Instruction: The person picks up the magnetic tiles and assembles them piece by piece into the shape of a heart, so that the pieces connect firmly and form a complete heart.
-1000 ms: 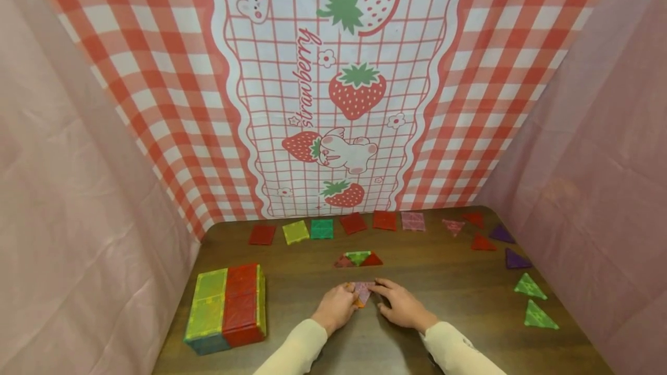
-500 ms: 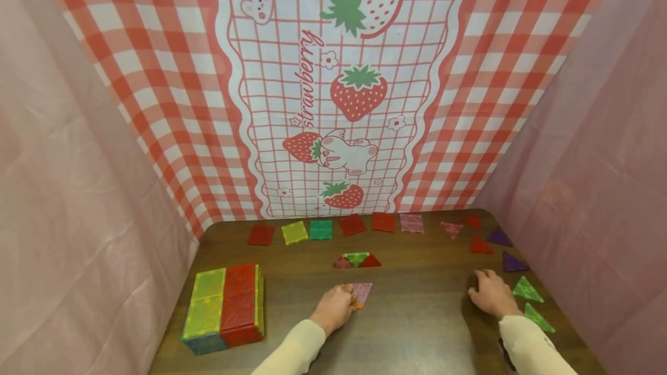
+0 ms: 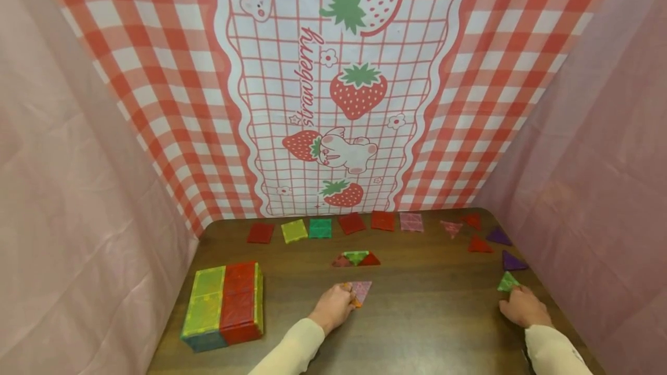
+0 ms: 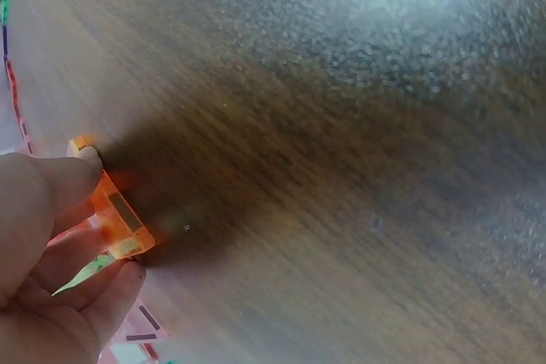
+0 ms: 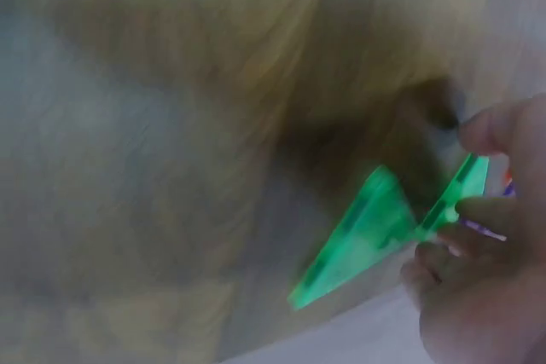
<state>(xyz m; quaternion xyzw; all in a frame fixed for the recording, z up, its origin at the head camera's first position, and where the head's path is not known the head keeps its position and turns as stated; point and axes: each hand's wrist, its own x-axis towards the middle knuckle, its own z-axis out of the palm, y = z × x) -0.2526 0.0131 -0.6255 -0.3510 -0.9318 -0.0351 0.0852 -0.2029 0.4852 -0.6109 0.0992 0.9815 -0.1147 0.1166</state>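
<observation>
At the middle of the table my left hand point(image 3: 332, 308) pinches an orange magnetic tile point(image 4: 121, 215) by its ends, thumb on one side and fingers on the other. A pink triangular tile point(image 3: 362, 290) adjoins it. Over at the right side, my right hand point(image 3: 526, 307) holds a green triangular tile point(image 3: 508, 281) between thumb and fingertips. A second green triangular tile point(image 5: 358, 236) lies on the table close by, hidden behind the right hand in the head view. Beyond the left hand sits a small piece made of red and green triangles point(image 3: 356, 257).
A yellow and red tile box point(image 3: 224, 302) stands at the left. Square tiles line the back edge, among them a teal one point(image 3: 320, 228). Red triangles point(image 3: 479, 244) and purple triangles point(image 3: 513, 260) lie at the right. A checked cloth point(image 3: 448, 149) hangs behind the table.
My right hand has left the pink tile, moved to the right side, and picked up a green triangular tile, shifting it slightly left. The left hand has stayed in place.
</observation>
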